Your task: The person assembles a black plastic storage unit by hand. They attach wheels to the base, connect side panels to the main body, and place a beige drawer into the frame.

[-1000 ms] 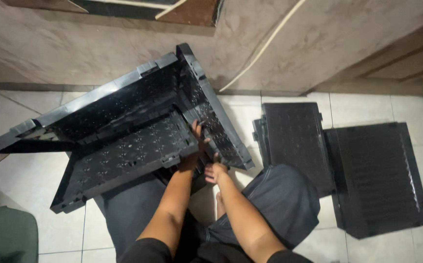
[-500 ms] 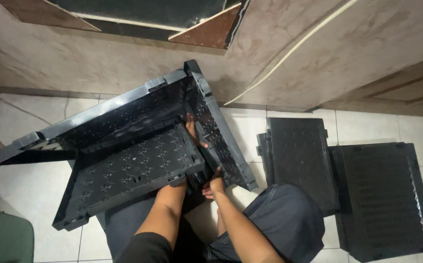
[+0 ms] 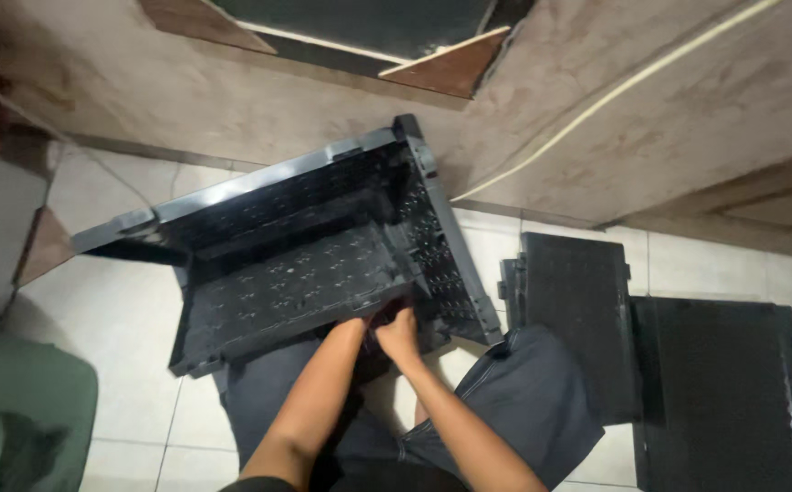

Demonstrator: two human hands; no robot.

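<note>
A floor of pale tiles [image 3: 123,328] runs up to a rough brownish wall [image 3: 259,100] at the far side, where a pale cord [image 3: 615,91] slants across the plaster. The left hand [image 3: 352,330] and the right hand [image 3: 400,333] meet side by side at the near edge of a black perforated plastic crate [image 3: 296,264]; the fingers of both curl under or around that near edge, where a flat hinged panel [image 3: 291,292] meets the right side wall, but whether they actually clamp it cannot be told, since the tips are hidden in the dark plastic. The crate sits partly unfolded in the middle of the floor, just beyond the person's knees in dark trousers [image 3: 524,410], its long far wall tilted up and its right wall standing on edge. To the right, well apart from the hands, two flat black folded crates [image 3: 569,319] [image 3: 724,392] lie on the tiles, touching each other. At the near left a green object [image 3: 22,410] shows, blurred.
</note>
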